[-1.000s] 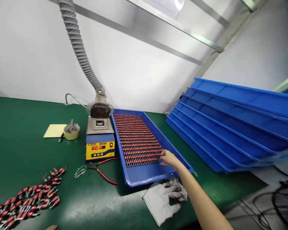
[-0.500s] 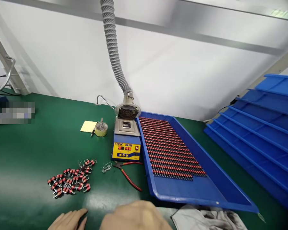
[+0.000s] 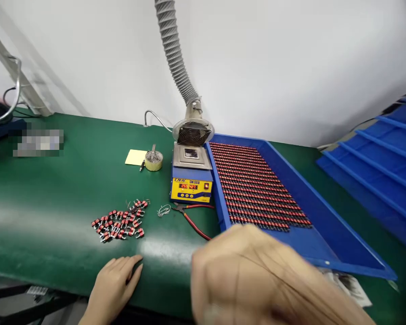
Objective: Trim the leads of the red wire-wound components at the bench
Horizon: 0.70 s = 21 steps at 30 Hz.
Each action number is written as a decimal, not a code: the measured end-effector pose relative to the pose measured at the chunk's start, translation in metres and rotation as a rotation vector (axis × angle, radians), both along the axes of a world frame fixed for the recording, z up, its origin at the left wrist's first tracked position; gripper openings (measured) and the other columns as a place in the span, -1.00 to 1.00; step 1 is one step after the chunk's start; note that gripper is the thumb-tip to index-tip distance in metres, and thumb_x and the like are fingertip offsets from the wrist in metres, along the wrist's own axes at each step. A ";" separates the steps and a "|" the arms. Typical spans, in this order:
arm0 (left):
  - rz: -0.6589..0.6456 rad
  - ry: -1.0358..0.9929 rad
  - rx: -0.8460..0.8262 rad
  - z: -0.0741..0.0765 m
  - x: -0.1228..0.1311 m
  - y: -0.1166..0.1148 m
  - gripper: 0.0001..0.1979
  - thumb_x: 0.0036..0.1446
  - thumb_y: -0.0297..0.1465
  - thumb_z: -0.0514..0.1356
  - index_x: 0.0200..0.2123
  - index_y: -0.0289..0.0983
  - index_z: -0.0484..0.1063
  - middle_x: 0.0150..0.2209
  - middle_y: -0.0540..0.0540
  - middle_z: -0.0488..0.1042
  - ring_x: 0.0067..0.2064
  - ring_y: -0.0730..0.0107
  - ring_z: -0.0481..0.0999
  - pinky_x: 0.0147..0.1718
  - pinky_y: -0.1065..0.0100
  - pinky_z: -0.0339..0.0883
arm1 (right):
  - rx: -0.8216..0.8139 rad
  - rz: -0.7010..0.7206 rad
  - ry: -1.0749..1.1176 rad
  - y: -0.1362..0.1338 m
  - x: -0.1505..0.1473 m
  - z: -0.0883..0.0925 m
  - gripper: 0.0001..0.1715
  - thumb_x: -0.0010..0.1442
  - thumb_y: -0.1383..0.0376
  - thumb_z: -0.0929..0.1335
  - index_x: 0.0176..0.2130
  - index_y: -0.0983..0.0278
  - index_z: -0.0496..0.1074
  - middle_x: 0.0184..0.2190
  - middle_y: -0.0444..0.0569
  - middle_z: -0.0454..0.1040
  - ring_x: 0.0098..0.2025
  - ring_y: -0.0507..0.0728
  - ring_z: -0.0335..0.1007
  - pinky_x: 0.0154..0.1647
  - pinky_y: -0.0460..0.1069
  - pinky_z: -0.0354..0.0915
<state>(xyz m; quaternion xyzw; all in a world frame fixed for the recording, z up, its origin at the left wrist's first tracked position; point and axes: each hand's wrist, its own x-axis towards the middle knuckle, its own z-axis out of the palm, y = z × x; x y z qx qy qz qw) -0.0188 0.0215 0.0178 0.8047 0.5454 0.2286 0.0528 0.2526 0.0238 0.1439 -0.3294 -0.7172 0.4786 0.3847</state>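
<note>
My left hand (image 3: 117, 284) lies on the near edge of the green table, thumb apart from the fingers and nothing in its grasp. Just beyond it is a loose pile of small red coil parts with silvery wire ends (image 3: 120, 223). My right hand (image 3: 253, 271) is raised close to the camera, blurred, its fingers curled into a fist; whatever is inside is hidden. Behind that hand, red-handled cutting pliers (image 3: 194, 221) rest on the table, partly covered. A blue tray (image 3: 328, 225) holds many similar coil parts in tight rows (image 3: 257, 185).
A yellow-fronted solder pot (image 3: 191, 189) with a lit display stands beside the tray, under an extraction hose (image 3: 176, 49). Nearby are a wire bundle (image 3: 163, 210), a round tin (image 3: 154, 160), a pen (image 3: 142, 165) and yellow paper (image 3: 136, 157). Stacked blue trays (image 3: 375, 158) lean at right.
The view has shifted, so the table sits higher and further right. My right hand has risen toward the camera and right, now covering part of the tray. More of my left hand shows.
</note>
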 end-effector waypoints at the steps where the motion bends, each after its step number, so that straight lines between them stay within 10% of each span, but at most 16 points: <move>1: -0.026 0.043 -0.046 -0.003 -0.001 -0.001 -0.71 0.21 -0.25 -0.03 -0.27 -0.17 0.48 -0.52 0.01 0.51 -0.49 0.38 0.48 -0.44 0.38 0.33 | -0.008 0.030 0.020 0.014 -0.004 0.017 -0.69 0.20 0.14 0.25 -0.44 0.22 0.45 -0.52 -0.12 0.45 -0.48 0.02 0.38 -0.46 -0.08 0.28; 5: 0.014 0.092 -0.225 -0.005 -0.004 -0.002 -0.74 0.21 -0.27 -0.02 -0.12 -0.18 0.38 -0.52 0.05 0.43 -0.46 0.38 0.46 -0.42 0.37 0.30 | -0.050 0.103 0.213 0.053 -0.017 0.059 -0.59 0.23 0.24 0.22 -0.59 0.28 0.36 -0.58 -0.08 0.43 -0.54 0.04 0.31 -0.51 -0.05 0.19; 11: 0.173 0.018 -0.485 0.016 0.005 0.016 -0.49 0.21 -0.26 -0.11 0.21 -0.21 -0.05 -0.28 -0.02 0.45 -0.36 0.37 0.51 -0.41 0.40 0.30 | -0.064 -0.056 0.691 0.067 -0.030 0.046 -0.63 0.19 0.26 0.26 -0.61 0.27 0.29 -0.68 -0.13 0.34 -0.64 0.02 0.24 -0.63 -0.07 0.12; 21: 0.186 0.102 -0.569 0.005 0.029 0.028 -0.73 0.17 -0.24 -0.11 -0.17 -0.17 0.28 -0.48 0.04 0.41 -0.45 0.37 0.48 -0.52 0.45 0.17 | -0.405 -0.167 1.137 0.081 -0.025 0.042 -0.58 0.19 0.22 0.26 -0.65 0.27 0.16 -0.76 -0.26 0.13 -0.72 -0.08 -0.01 -0.66 -0.15 0.03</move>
